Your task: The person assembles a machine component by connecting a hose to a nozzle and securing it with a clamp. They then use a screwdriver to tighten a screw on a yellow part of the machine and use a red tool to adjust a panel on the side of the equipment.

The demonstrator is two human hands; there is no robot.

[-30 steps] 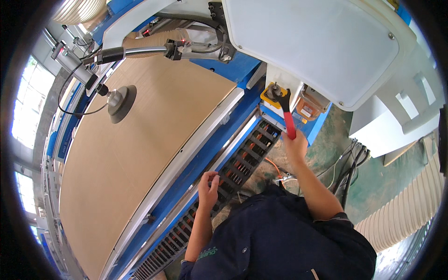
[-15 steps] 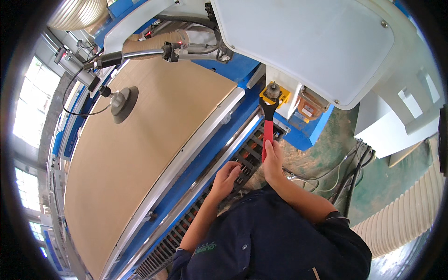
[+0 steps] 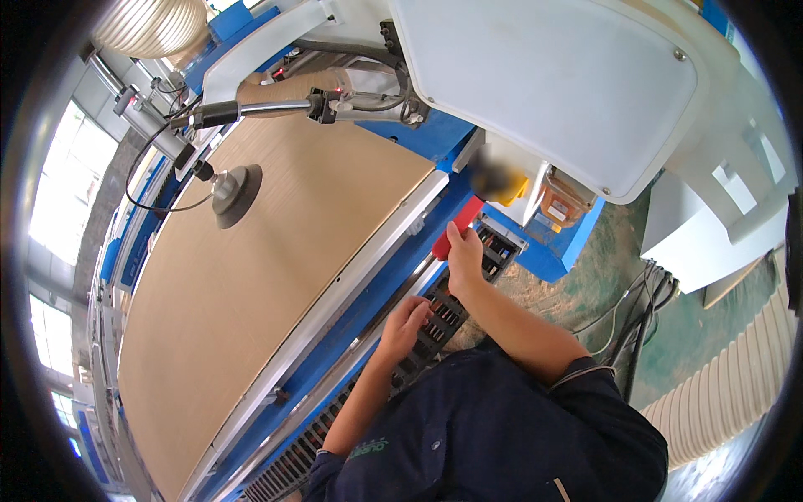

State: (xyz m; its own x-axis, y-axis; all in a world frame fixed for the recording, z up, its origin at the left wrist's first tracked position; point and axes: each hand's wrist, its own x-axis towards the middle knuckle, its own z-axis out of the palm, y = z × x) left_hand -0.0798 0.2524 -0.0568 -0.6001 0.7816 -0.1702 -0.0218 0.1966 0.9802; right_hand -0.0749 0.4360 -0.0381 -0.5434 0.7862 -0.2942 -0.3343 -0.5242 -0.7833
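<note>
A wrench (image 3: pixel 459 232) with a red handle is gripped in my right hand (image 3: pixel 466 258), its handle slanting up toward the yellow holder (image 3: pixel 512 192) under the white machine head. The wrench's head end and the part at the holder are lost in a blurred dark patch. My left hand (image 3: pixel 405 328) is lower and to the left, above the black cable chain (image 3: pixel 447 315). Its fingers are curled together near the chain, and whatever they may hold is too small to make out.
A large tan board (image 3: pixel 276 251) lies on the blue machine bed at the left, under a suction cup (image 3: pixel 237 197) on an arm. The white machine cover (image 3: pixel 544 84) hangs ahead. Cables (image 3: pixel 648 309) and a ribbed hose (image 3: pixel 728 385) are at the right.
My right hand has swung the wrench's handle to the left and slightly up, so it slants now instead of standing nearly upright. The left hand has hardly moved.
</note>
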